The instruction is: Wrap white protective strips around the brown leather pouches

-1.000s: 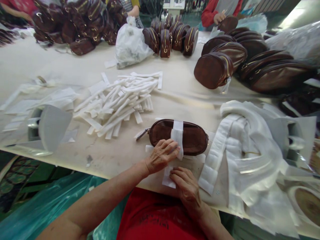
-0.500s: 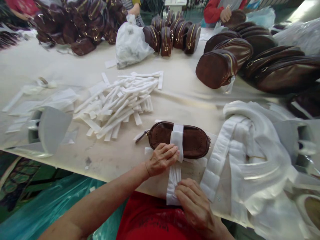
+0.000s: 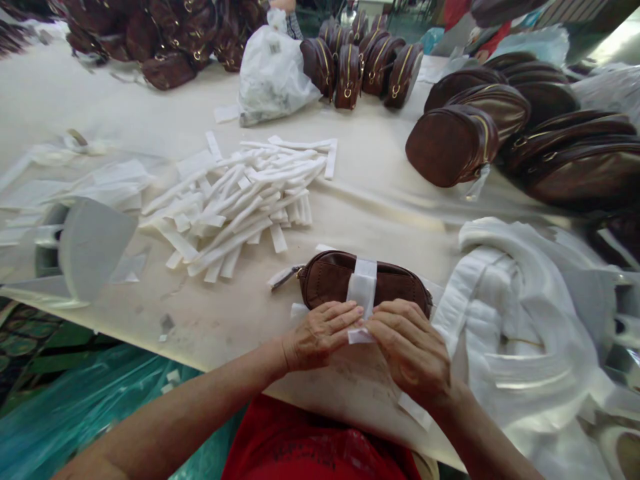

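Note:
A brown leather bag [image 3: 330, 277] lies on its side near the table's front edge, its zipper pull sticking out to the left. Across its middle runs a white wrapping strip [image 3: 363, 280]. My left hand [image 3: 325, 333] presses the strip against the bag's near side, fingers together. Close beside it, my right hand [image 3: 413, 343] pinches the strip's near end, which is folded up by the bag. The right fingertips are partly hidden.
White strips [image 3: 250, 200] are heaped behind and left of the bag. A tape dispenser [image 3: 95, 247] stands far left. Rolled white wrapping [image 3: 530, 333] lies right. Brown bags [image 3: 450, 143], a filled plastic bag [image 3: 275, 73] and another person's hand [image 3: 283, 5] are farther back.
My right hand has moved up beside my left hand, bringing the strip's loose end to the bag's near side. The view has shifted a little, and the person at the back right has moved.

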Tool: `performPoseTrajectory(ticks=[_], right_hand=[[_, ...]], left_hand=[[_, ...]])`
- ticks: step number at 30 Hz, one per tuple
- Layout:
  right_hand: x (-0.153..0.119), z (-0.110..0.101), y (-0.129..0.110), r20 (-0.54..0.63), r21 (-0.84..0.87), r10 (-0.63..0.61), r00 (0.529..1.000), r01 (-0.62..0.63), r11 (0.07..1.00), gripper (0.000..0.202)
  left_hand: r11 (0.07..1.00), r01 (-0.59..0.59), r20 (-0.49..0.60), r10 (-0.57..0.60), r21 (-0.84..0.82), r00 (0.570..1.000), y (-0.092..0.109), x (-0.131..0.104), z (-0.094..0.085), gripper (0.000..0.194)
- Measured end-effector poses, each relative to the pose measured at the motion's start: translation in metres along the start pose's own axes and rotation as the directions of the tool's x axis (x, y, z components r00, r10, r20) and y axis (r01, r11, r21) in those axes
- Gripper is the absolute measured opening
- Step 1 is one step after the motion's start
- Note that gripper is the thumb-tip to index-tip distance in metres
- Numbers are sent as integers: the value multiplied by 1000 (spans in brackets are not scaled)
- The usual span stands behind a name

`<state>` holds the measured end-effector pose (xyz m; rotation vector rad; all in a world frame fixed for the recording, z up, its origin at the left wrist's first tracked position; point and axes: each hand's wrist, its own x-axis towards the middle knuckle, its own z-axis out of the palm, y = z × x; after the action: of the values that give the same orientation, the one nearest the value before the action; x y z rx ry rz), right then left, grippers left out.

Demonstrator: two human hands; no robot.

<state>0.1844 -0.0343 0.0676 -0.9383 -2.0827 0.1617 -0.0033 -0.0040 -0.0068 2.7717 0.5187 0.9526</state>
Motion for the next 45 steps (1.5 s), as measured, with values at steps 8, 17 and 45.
performPoseTrajectory(ticks=[8,17,45], right_hand=[[2,36,39,-109,-75,291,950,-300,951,19],[-8,47,44,-135,-58,500,856,-510,858,20],[-96,-122,48,-724,-319,397,564,-784,533,27]], left_hand=[[985,33,34,-28,-169,999,-2,-1,-3,23],[980,181,-85,-188,-86,978,8,25,-5,16],[957,65,-76,-46,283,996,3,32,9,24]])
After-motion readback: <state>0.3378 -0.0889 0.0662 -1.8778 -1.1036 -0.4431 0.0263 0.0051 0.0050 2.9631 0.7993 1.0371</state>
